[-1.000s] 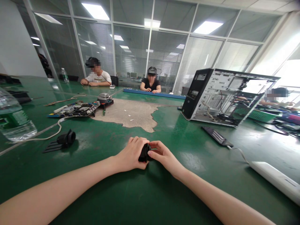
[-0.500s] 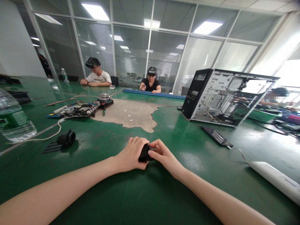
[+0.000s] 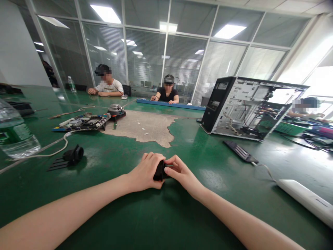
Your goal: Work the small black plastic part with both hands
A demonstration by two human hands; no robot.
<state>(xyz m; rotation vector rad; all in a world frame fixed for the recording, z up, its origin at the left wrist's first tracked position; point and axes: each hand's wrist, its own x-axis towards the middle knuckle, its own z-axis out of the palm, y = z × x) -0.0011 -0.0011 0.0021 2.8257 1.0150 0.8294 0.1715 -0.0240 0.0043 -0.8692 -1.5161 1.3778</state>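
Just above the green table, at the middle of the head view, a small black boxy part [image 3: 159, 171] is held between both hands. My left hand [image 3: 147, 170] wraps round it from the left and covers much of it. On its right side, my right hand [image 3: 180, 172] pinches it between thumb and fingertips. What kind of part it is, I cannot make out. To the left of my hands, a black part with a round end and flat prongs [image 3: 69, 156] lies on the table.
An opened computer case [image 3: 249, 107] stands at right. Nearer are a black slotted strip [image 3: 240, 151] and a white cabled block [image 3: 307, 198]. At left are a circuit board [image 3: 83, 121], a fan cooler [image 3: 116, 110] and a water bottle [image 3: 17, 135]. Several people sit beyond.
My hands and the black part stay almost in place. Across the table, the person in black has shifted a hand slightly to the left.
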